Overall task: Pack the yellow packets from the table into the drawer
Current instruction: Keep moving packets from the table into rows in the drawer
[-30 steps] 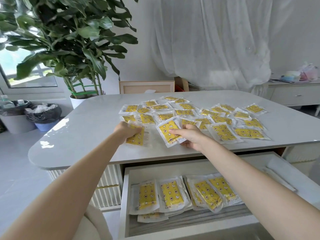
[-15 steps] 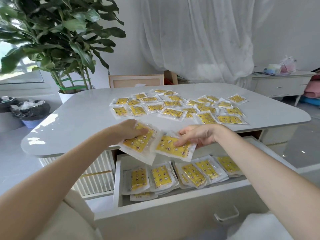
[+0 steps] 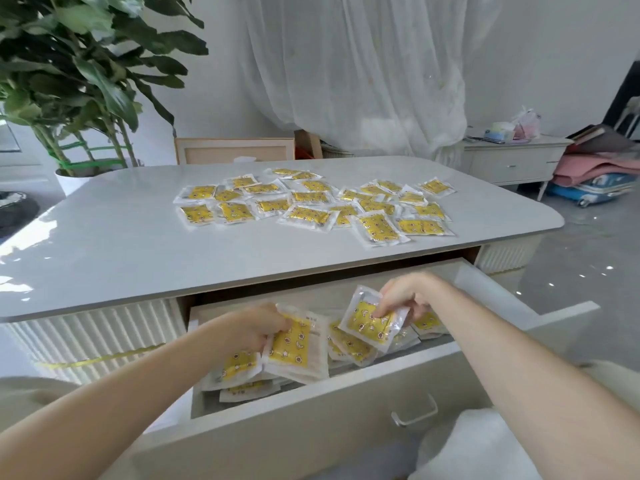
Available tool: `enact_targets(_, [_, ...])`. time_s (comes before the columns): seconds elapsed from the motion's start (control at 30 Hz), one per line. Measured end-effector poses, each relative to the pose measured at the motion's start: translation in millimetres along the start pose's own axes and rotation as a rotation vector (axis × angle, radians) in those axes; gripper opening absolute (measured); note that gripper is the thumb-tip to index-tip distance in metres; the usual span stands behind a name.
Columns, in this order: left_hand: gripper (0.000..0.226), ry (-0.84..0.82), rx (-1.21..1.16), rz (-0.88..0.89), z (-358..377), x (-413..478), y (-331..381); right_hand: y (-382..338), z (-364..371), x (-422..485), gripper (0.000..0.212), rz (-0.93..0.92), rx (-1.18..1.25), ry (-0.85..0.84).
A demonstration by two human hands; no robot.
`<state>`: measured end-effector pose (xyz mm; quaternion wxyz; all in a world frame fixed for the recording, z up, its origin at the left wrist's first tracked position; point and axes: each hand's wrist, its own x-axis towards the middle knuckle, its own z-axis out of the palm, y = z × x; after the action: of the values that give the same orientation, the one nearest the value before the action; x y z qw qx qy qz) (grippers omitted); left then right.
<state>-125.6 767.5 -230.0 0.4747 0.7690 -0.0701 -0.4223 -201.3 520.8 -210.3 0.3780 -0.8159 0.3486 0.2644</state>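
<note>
Several yellow packets (image 3: 308, 216) in clear wrappers lie spread over the middle of the white table (image 3: 138, 244). Below its front edge the white drawer (image 3: 346, 403) stands pulled out, with several yellow packets lying inside. My left hand (image 3: 258, 327) is down in the drawer, shut on a yellow packet (image 3: 294, 348) that rests against the ones below. My right hand (image 3: 403, 297) holds another yellow packet (image 3: 372, 318) tilted just above the packets in the drawer's right half.
A large potted plant (image 3: 79, 84) stands at the table's far left corner. A chair back (image 3: 235, 150) shows behind the table. A white sideboard (image 3: 512, 161) and a pile of fabric and bags (image 3: 595, 171) stand at the right. The drawer has a metal handle (image 3: 415, 415).
Both hands lifted a packet each off the table's front edge and brought them down into the open drawer. The view has tilted downward.
</note>
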Motion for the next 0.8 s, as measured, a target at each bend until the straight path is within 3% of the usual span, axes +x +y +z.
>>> enact_targets(0.13, [0.034,0.088,-0.083,-0.037,-3,21,-7,15,-3,20,0.011,0.098,0.1,0.185])
enact_targets(0.27, [0.028,0.154,-0.103,-0.043,5,42,-6,24,-12,25,0.032,0.108,0.034,0.452])
enact_targets(0.47, [0.03,0.104,-0.101,-0.008,25,55,8,47,-16,43,0.043,0.188,-0.104,0.636])
enact_targets(0.6, [0.027,0.112,-0.04,-0.002,20,59,13,45,-13,43,0.055,0.127,-0.44,0.783])
enact_targets(0.63, [0.023,0.111,-0.039,-0.012,17,58,13,40,-13,42,0.057,0.077,-0.479,0.722])
enact_targets(0.7, [0.012,0.08,-0.054,-0.058,11,55,13,27,-8,41,0.07,-0.056,-0.442,0.406])
enact_targets(0.77, [0.015,0.048,-0.063,-0.101,5,51,13,12,4,36,0.092,-0.164,-0.518,0.096])
enact_targets(0.8, [0.016,0.038,-0.057,-0.116,3,49,13,7,11,35,0.101,-0.201,-0.61,0.017])
